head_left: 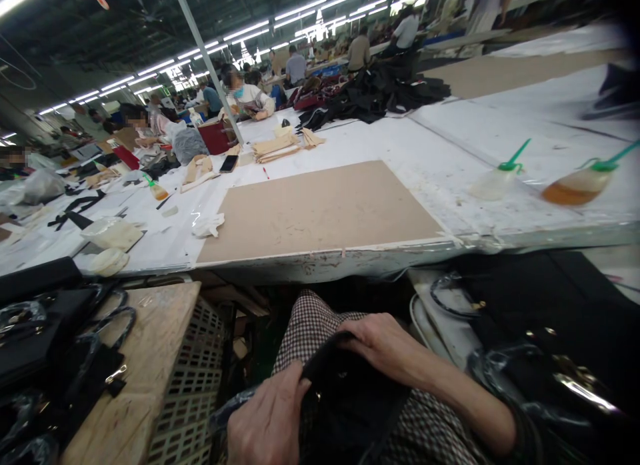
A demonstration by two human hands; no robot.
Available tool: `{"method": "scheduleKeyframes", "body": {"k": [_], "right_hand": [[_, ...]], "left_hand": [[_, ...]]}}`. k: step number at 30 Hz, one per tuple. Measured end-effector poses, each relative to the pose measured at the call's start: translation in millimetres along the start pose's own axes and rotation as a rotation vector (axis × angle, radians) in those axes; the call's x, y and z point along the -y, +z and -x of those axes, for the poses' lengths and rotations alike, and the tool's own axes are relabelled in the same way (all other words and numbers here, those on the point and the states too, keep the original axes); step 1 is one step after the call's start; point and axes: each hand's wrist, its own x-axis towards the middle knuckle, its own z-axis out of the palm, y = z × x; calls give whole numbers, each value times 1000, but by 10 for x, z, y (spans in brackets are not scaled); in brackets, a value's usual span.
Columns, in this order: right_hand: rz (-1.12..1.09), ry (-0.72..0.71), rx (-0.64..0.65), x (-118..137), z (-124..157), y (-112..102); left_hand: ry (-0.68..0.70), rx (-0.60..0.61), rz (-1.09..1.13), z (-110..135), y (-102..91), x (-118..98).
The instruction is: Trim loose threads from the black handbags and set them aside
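Note:
On my lap, over checked cloth (313, 321), lies a black bag (357, 398) with its mouth facing up. My left hand (270, 411) grips the rim on the near left side, thumb over the edge. At the far rim, my right hand (377, 345) is closed on the same edge, fingers bent over it. Small shiny bits show inside the dark opening, too small to make out. The bag's lower part is hidden by my hands and the frame's bottom edge.
Ahead stands a white table with a tan board (325, 211) at its front edge. Two squeeze bottles (580, 185) are on the right. Black handbags (540, 305) lie to my right, and more handbags (45, 345) rest on a crate (187, 378) to my left. Other people sit farther off.

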Motion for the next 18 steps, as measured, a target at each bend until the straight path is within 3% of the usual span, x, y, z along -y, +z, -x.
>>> {"method": "scheduleKeyframes", "body": {"k": [4, 8, 11, 13, 16, 18], "right_hand": [[-30, -30, 48, -14, 23, -50], [-43, -203, 173, 91, -25, -62], [51, -239, 167, 208, -114, -67], [48, -224, 102, 256, -158, -135], [-125, -166, -50, 235, -149, -346], [-307, -84, -181, 160, -92, -480]], "left_hand": [[-113, 81, 44, -12, -14, 0], [-97, 166, 81, -149, -27, -1], [-71, 162, 88, -330, -81, 2], [-49, 96, 90, -461, -174, 19], [-35, -105, 99, -605, -367, 60], [-123, -235, 143, -645, -470, 93]]}}
